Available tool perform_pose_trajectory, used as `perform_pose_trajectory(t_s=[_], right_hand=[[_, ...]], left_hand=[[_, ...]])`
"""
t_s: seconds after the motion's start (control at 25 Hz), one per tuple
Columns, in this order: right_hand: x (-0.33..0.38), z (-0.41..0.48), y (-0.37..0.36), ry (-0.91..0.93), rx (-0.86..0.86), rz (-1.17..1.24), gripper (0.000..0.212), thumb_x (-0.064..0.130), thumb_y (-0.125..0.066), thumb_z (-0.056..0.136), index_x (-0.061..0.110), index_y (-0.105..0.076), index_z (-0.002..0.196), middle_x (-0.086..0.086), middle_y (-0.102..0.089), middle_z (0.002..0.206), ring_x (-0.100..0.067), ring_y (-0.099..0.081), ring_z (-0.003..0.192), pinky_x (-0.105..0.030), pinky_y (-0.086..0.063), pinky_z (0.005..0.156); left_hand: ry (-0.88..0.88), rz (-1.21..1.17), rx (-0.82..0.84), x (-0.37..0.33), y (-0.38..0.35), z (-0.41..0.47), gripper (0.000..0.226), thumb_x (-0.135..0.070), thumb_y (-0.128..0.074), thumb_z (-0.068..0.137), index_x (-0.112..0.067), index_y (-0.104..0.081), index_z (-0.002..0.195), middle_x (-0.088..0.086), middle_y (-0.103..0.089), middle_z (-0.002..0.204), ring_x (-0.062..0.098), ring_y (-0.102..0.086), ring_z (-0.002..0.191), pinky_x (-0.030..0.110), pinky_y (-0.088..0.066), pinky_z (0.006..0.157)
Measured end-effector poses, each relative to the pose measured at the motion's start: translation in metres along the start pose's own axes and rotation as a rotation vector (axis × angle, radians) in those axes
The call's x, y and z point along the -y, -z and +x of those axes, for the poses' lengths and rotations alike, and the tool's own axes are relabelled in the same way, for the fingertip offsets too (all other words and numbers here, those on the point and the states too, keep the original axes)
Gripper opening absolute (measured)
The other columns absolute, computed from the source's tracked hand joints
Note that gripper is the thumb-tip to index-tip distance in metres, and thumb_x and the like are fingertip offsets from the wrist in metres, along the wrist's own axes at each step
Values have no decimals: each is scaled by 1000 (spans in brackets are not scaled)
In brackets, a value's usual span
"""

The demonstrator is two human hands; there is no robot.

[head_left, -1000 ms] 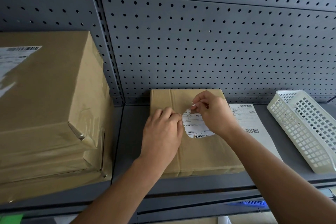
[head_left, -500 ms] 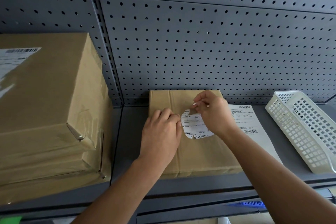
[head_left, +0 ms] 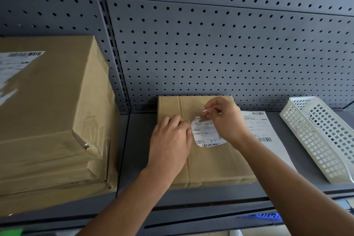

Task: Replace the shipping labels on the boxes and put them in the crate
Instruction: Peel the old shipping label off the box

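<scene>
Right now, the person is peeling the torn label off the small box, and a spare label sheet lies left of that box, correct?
Almost: in the head view the spare label sheet lies right of the small box, not left. The right hand is peeling the torn label.

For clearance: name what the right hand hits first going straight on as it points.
The right hand likely meets the grey perforated metal back panel past the flat brown cardboard box; depth unclear.
</scene>
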State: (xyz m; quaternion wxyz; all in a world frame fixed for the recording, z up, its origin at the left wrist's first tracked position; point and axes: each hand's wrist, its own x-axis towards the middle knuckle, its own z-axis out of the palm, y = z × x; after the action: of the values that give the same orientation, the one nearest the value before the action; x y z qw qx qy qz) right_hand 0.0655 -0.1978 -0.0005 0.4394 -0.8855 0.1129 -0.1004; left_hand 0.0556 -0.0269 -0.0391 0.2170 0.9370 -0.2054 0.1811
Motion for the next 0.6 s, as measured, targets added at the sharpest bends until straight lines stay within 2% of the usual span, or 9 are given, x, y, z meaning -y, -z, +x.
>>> perform_pose_trajectory(t_s=[0.08,0.16,0.24,0.36,0.48,0.56,0.6], right_hand=[[1,-2,-4,34,-9,-62,23,-1,-47,95,16,-61,91,5,-73,81,-5,-69,77,-12,-50,69],[5,-5,-8,66,26,-136,25,-1,-45,95,18,-61,92,6,-73,80,-6,-66,77,-7,-45,60],[7,-4,-8,46,73,-123,25,0,-45,95,18,-62,93,7,-73,79,-6,-63,76,-9,-43,55],[3,-2,-1,17,41,-70,19,4,-49,95,18,-61,96,7,-72,84,-5,-65,83,-7,-45,62],[4,-1,-1,102,41,-169,17,2,-56,91,14,-60,102,5,-65,85,-4,-62,79,-5,-44,66],[5,0,-4,170,77,-256,19,1,-59,88,10,-59,104,2,-63,85,-11,-61,78,-13,-49,69],[5,2,-7,205,82,-307,19,0,-61,86,8,-59,104,0,-63,85,-16,-62,79,-23,-52,72]], left_hand=[[-2,3,5,0,0,0,16,-25,-63,93,-20,-76,102,-8,-64,97,17,-58,91,35,-52,72],[-2,9,9,0,0,0,17,-26,-63,93,-20,-76,102,-8,-64,97,17,-58,92,35,-52,72],[2,11,8,1,-1,0,17,-27,-63,93,-20,-76,101,-8,-64,97,17,-58,91,35,-52,72],[3,7,10,1,0,-1,17,-26,-62,93,-21,-76,102,-8,-64,98,17,-58,91,36,-53,73],[4,8,6,0,0,-1,18,-26,-61,94,-21,-76,102,-8,-64,98,16,-58,90,35,-53,73],[6,8,0,0,-1,-1,17,-26,-61,93,-21,-76,101,-9,-64,97,16,-58,90,34,-52,73],[8,9,-2,0,-1,0,17,-26,-61,93,-21,-76,100,-9,-64,97,16,-58,90,34,-52,73]])
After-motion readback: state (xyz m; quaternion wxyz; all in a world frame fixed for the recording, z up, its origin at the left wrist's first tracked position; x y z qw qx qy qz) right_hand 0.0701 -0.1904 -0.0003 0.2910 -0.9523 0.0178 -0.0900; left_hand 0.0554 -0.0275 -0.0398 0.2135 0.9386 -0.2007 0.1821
